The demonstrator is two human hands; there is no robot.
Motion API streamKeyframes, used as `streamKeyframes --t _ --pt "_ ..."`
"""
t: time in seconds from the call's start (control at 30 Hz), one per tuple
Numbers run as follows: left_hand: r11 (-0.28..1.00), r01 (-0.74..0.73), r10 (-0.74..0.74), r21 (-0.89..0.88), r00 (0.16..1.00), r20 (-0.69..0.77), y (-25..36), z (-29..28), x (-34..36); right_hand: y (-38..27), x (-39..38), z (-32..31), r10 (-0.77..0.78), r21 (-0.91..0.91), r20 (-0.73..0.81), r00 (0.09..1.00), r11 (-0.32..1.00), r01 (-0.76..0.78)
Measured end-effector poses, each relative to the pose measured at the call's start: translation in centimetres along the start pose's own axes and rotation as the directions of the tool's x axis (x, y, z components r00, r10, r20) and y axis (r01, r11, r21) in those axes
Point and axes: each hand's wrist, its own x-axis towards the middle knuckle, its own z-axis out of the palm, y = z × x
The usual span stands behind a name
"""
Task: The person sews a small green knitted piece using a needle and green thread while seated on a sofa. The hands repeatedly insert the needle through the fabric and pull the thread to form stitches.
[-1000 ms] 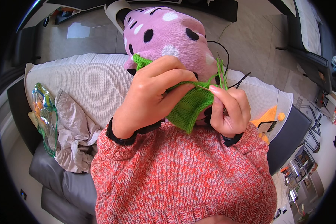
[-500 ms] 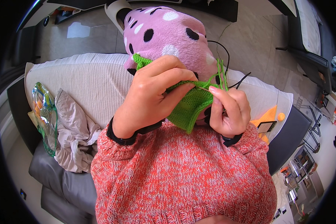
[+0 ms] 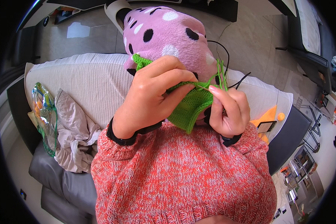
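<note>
My left hand (image 3: 149, 91) pinches the upper edge of a bright green knitted piece (image 3: 186, 111) between thumb and fingers. The fabric hangs below it, and one corner pokes out past the knuckles. In my right hand (image 3: 230, 110), thumb and forefinger are closed on a thin needle (image 3: 202, 88), whose far end meets the green edge close to my left fingertips. Loose green yarn strands (image 3: 221, 74) rise just above the right fingertips. Part of the knitting is hidden behind my left hand.
A pink spotted blanket (image 3: 168, 35) covers my lap. On the left of the sofa cover (image 3: 89, 71) are a clear bag (image 3: 44, 117) and crumpled beige cloth (image 3: 72, 134). To the right lie a phone (image 3: 266, 127), orange knitting (image 3: 267, 115) and a black cable (image 3: 243, 80).
Almost nothing differs. Both hands keep their places and grips, with only a very slight shift of the needle and the green knitting.
</note>
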Motion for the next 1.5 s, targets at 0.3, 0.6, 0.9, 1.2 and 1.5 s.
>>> streamKeyframes --t 0.3,0.6,0.9,1.2,1.5 --pt "1.000 -0.022 0.022 0.012 1.000 0.022 -0.2 -0.2 -0.2 0.1 0.0 0.2 0.012 0.014 0.009 1.000 1.000 -0.012" --pt "0.999 -0.037 0.037 0.007 0.997 0.061 -0.3 -0.4 -0.3 2.3 2.1 0.2 0.039 0.264 0.169 0.985 0.961 -0.083" --pt "1.000 -0.028 0.029 -0.004 0.998 0.061 -0.3 -0.4 0.0 2.3 3.1 0.7 -0.051 0.046 0.083 0.995 0.998 0.048" --pt "1.000 -0.021 0.021 0.013 1.000 -0.014 -0.2 0.2 -0.1 0.1 2.0 0.5 -0.039 0.068 0.160 0.986 0.997 0.028" --pt "0.998 -0.042 0.044 0.053 0.998 -0.045 -0.1 0.7 -0.4 0.6 2.8 -0.1 -0.099 0.111 0.071 0.993 0.990 0.091"
